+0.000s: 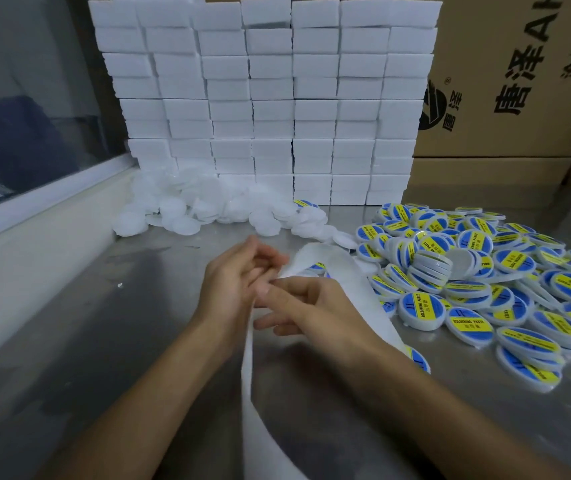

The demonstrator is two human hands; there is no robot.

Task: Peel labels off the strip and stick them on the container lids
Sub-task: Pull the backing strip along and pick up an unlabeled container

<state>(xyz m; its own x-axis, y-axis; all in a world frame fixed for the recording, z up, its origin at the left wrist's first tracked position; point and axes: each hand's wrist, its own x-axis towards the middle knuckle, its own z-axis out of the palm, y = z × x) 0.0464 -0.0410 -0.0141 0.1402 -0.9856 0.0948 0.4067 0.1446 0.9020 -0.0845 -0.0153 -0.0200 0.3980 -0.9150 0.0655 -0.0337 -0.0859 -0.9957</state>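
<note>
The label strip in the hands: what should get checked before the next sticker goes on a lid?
1. Both hands, left hand and right hand, hold the label strip: ok.
2. Sticker peeled free: cannot tell, fingers hide it.
3. Stickers left on strip: ok, blue ones show at its edge.
4. Plain lids waiting: ok, piled behind.
5. Lid under the hands: not ok, none there.
6. Finished lids kept apart: ok, heaped on the right.

dim even light, soft focus, edges warped.
</note>
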